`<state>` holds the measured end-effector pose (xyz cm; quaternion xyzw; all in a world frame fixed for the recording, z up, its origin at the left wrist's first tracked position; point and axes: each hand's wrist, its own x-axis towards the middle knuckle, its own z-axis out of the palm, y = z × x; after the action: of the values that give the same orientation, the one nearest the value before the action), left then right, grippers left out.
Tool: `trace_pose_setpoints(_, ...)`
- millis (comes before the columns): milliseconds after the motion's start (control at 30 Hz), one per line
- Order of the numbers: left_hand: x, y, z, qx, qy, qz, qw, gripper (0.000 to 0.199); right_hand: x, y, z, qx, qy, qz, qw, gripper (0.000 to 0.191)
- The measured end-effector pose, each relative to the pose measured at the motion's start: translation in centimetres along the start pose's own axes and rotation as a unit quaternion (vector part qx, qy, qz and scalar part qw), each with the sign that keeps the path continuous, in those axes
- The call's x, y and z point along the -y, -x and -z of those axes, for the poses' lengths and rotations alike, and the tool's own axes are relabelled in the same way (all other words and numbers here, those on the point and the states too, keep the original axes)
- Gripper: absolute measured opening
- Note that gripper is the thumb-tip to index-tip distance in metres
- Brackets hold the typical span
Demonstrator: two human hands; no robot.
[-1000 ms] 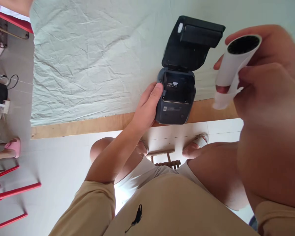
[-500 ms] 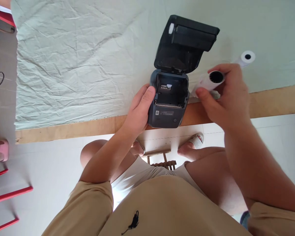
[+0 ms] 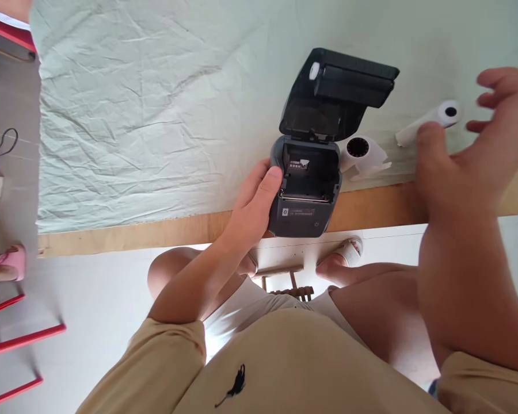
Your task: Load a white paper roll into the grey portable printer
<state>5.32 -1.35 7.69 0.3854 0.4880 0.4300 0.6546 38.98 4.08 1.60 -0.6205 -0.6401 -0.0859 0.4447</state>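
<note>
A boxy dark-grey plastic printer [image 3: 300, 221], best kept steady, is held in the left hand [image 3: 255, 198]; a white paper roll [image 3: 434, 115] is seen near the wide-spread right hand [image 3: 475, 161].

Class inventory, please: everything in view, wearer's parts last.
Table: one, brown edge, centre.
Cloth: one, pale green, over table.
Printer: one, dark grey, open, table edge.
Inner roll: one, white, right of printer.
Outer roll: one, white, farther right.
Slatted wood: one, brown, lower centre.
Cord: one, black, far left.
Slipper: one, pink, far left.
Bars: several, red, lower left.
Another person's limb: one, bare, top left.
Sandals: two, pale, lower centre.
Shirt: one, tan, bottom.
Shorts: one, white, lower centre.
Legs: two, bare, lower centre.
Left hand: one, bare, gripping printer.
Right hand: one, bare, open, by outer roll.
</note>
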Motion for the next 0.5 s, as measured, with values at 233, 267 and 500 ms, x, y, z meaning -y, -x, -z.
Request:
trace_pose_setpoints(233,0.4,0.0,0.6,0.035,0.004,0.009,0.999,0.055,0.3,0.2,-0.5,0.159,0.007,-0.139,0.978,0.094)
trace_pose_setpoints(267,0.4,0.0,0.7,0.042,0.01,0.015,0.999,0.057,0.5,0.2,-0.1,0.171,-0.009,-0.132,0.976,0.092)
trace_pose_setpoints(500,1.1,-0.3,0.9,0.026,0.003,-0.006,1.0,0.054,-0.8,-0.4,0.2,0.17,-0.082,-0.017,0.982,0.079)
